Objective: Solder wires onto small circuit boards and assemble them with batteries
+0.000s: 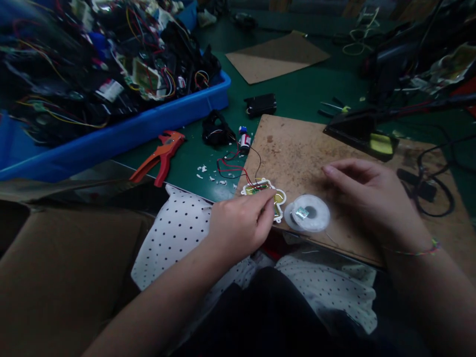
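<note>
My left hand is closed at the near side of a white-framed circuit board, thumb and forefinger pinched on it and covering part of it. Red and black wires run from the board to a small battery-like cylinder with a red and white label. Beside the board lies a spool of thin wire, a small green chip-like piece on its side. My right hand hovers over the board mat, thumb and forefinger tips together; anything between them is too small to see.
A blue bin heaped with wired black parts fills the upper left. Orange-red cutters lie near the table edge. A brown work board carries a black holder with a yellow sponge and a black cable. Behind lies a cardboard sheet.
</note>
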`<state>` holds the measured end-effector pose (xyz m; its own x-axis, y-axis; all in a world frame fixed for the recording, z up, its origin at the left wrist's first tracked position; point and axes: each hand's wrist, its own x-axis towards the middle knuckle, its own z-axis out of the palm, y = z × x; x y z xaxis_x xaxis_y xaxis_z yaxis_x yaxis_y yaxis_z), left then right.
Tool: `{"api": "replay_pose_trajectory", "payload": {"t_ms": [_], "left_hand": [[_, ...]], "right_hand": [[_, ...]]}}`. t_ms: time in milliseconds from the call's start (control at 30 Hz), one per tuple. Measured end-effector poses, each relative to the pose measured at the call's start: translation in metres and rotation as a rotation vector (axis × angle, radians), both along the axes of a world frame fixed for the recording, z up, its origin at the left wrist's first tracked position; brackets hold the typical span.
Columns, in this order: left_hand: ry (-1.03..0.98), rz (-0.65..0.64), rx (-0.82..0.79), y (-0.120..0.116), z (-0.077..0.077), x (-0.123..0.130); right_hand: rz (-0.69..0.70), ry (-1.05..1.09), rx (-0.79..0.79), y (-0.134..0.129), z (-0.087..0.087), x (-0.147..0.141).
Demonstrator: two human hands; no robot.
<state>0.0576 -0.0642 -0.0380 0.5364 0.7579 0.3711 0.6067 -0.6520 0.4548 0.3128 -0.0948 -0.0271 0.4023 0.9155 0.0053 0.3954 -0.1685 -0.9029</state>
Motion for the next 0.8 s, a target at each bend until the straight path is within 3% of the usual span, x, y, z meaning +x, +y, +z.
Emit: {"api": "replay_pose_trajectory", "payload": {"t_ms": [300,800], "left_hand": [[-0.002,0.122,-0.083,-0.0001,0.0067,0.0078],[0.020,0.158,-0.121,0.0033,0.0057,0.0103]], "right_hand": [[-0.076,0.012,0.050,-0.0084,-0.0007,-0.0018],[-0.070,-0.032,0.091,-0.0096,0.0030,-0.0023]]}}
